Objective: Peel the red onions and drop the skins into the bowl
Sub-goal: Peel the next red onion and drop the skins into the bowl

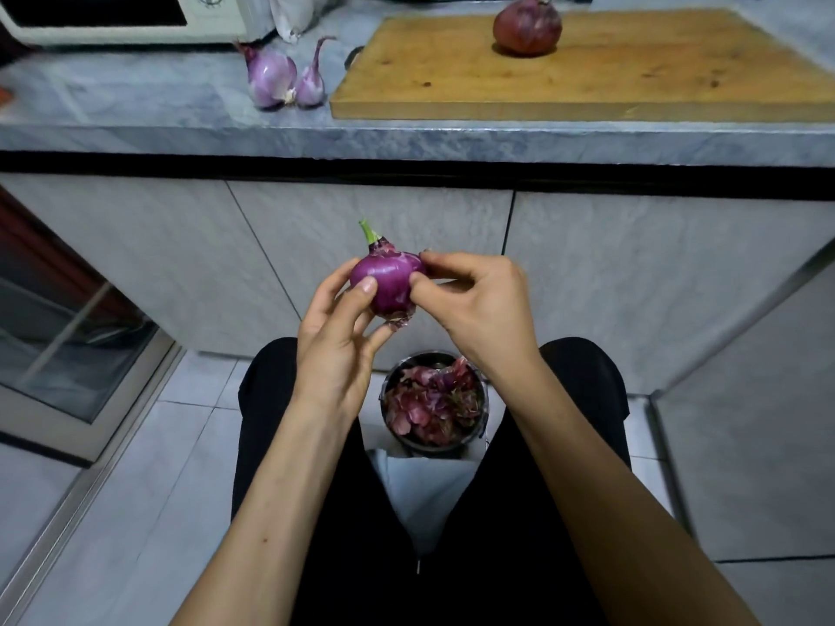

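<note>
A peeled red onion [387,282] (green sprout uppermost) is gripped by the left hand [336,327] above the bowl [483,402]; skin at its side is pinched by the right hand [479,300]. The bowl is filled with skins [433,406].

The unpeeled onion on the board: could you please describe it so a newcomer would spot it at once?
Find the wooden cutting board on the grey stone counter. The round brown-red onion sits alone near its far edge. Unlike the two pale purple peeled onions left of the board, it wears dull, dry skin.
</note>
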The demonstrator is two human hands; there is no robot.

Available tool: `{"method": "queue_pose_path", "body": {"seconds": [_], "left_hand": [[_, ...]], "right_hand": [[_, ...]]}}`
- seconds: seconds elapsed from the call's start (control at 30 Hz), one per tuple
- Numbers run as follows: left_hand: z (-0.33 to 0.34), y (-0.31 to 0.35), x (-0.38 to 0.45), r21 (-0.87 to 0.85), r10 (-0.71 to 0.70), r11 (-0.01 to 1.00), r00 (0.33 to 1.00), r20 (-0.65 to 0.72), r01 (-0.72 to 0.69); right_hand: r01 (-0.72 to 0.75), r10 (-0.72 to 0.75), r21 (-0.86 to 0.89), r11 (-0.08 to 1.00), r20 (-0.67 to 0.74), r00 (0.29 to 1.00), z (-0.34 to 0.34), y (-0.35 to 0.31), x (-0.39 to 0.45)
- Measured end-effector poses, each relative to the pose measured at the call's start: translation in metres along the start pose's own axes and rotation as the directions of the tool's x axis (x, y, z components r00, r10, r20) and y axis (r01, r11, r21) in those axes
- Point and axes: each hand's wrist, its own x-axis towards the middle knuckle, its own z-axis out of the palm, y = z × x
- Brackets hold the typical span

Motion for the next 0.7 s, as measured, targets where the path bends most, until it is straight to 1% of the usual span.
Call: {"method": "queue_pose_path", "body": {"seconds": [0.2,0.33,0.4,0.53,0.7], "left_hand": [[0.0,-0.009,0.003,0.001,-0.01,1.0,1.0,-0.026,0.01],[0.0,-0.016,0.003,0.006,-0.01,1.0,0.997,-0.072,0.011],[0.001,-0.021,0.003,0.025,0.007,1.0,0.995,-0.097,-0.005],[0.002,-0.028,0.002,0.077,0.066,0.995,0.989,-0.129,-0.057],[0.005,-0.028,-0.002,0.145,0.147,0.981,0.982,-0.117,-0.13]], "right_hand": [[0.02,-0.021,-0.036,0.999,-0.032,0.999,0.008,0.01,-0.002],[0.041,-0.047,-0.1,0.994,-0.066,0.997,0.012,0.017,-0.003],[0.05,-0.061,-0.129,0.99,-0.087,0.994,0.014,0.017,-0.004],[0.006,-0.031,-0.177,0.984,-0.136,0.99,0.016,0.017,-0.003],[0.008,-0.05,-0.251,0.968,-0.164,0.985,0.019,0.021,-0.004]]}}
